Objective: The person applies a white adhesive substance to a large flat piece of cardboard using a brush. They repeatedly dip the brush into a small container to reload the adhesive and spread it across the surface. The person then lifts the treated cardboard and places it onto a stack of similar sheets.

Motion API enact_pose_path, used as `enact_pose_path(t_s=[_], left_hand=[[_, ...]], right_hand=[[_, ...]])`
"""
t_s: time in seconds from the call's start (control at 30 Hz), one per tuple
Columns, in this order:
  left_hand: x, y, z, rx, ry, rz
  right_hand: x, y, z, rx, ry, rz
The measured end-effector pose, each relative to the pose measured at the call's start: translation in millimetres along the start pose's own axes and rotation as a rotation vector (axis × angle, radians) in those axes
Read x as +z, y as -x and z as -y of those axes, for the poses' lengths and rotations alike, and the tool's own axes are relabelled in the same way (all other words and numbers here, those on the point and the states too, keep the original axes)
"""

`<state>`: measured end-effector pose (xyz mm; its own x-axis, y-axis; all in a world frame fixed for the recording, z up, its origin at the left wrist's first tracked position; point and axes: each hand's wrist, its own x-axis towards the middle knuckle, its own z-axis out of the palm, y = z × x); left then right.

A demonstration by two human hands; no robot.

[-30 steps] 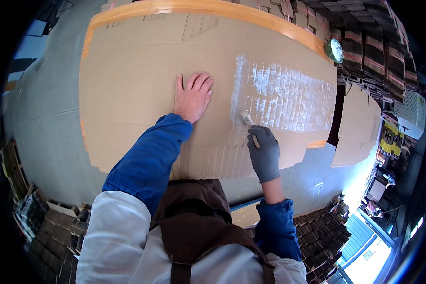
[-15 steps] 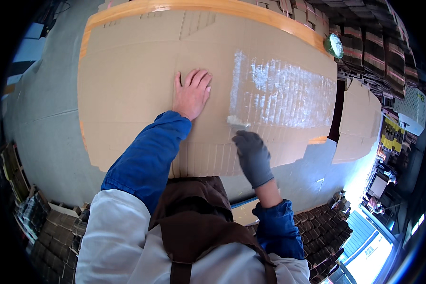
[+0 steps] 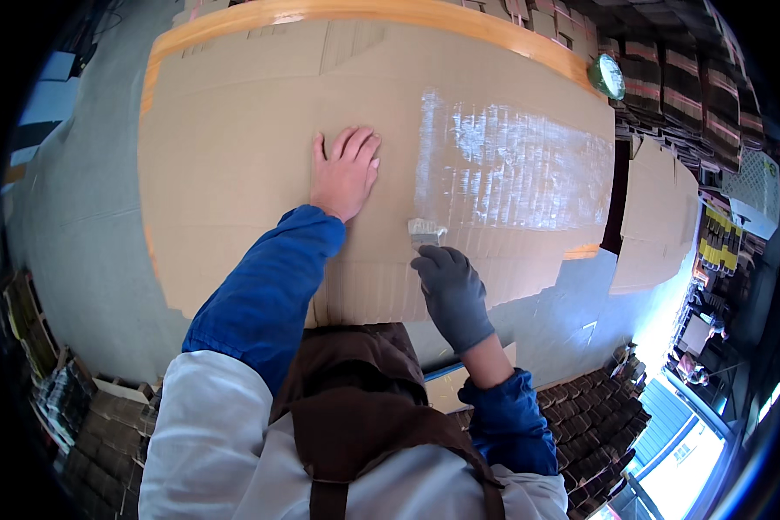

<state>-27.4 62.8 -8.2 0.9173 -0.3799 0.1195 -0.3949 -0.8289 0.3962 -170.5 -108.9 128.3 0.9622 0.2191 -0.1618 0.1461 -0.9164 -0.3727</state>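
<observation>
A large sheet of brown cardboard [image 3: 234, 165] covers most of the wooden-edged table. My bare left hand [image 3: 344, 176] lies flat on its middle, fingers spread. Gloved in grey, my right hand [image 3: 453, 295] is closed round the handle of a flat paintbrush [image 3: 425, 232], whose handle is hidden in the fist. The brush's whitish bristles point away from me and sit at the lower left corner of a wet, glossy white coating [image 3: 516, 165]. This streaky coating spreads over the right part of the sheet. Whether the bristles touch the cardboard, I cannot tell.
A wooden table edge [image 3: 364, 10] shows at the back. A green-rimmed round container [image 3: 607, 76] stands at its far right corner. Another cardboard piece [image 3: 654, 217] lies to the right. Stacks of bundled cardboard [image 3: 594, 416] stand around on the grey floor [image 3: 87, 225].
My right hand has shifted slightly, and the brush now shows more of its ferrule and bristles, tilted differently. The left hand stays flat in place on the cardboard.
</observation>
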Motion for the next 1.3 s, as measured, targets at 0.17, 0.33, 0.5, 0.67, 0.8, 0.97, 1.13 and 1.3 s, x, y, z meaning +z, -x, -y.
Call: enact_pose_path(t_s=[0.17, 0.33, 0.5, 0.67, 0.8, 0.97, 1.13, 1.3], left_hand=[[0, -1, 0, -0.011, -0.021, 0.004], [2, -2, -3, -0.001, -0.021, 0.020], [3, -5, 2, -0.022, -0.054, 0.015], [2, 2, -2, -0.022, -0.054, 0.026], [4, 0, -2, -0.013, -0.043, 0.031], [1, 0, -2, -0.010, -0.053, 0.035], [1, -1, -2, -0.006, -0.068, 0.026], [2, -8, -2, -0.006, -0.061, 0.018]], right_hand=[[-9, 2, -54, 0.213, 0.076, -0.134], [10, 8, -58, 0.122, 0.122, -0.051], [-25, -4, -53, 0.121, 0.059, -0.154], [-18, 2, -95, 0.338, 0.043, -0.081], [-16, 8, -52, 0.035, 0.028, -0.201], [-22, 0, -94, 0.344, 0.042, -0.168], [2, 2, -63, 0.191, 0.009, -0.167], [-14, -31, -60, 0.172, -0.008, -0.291]])
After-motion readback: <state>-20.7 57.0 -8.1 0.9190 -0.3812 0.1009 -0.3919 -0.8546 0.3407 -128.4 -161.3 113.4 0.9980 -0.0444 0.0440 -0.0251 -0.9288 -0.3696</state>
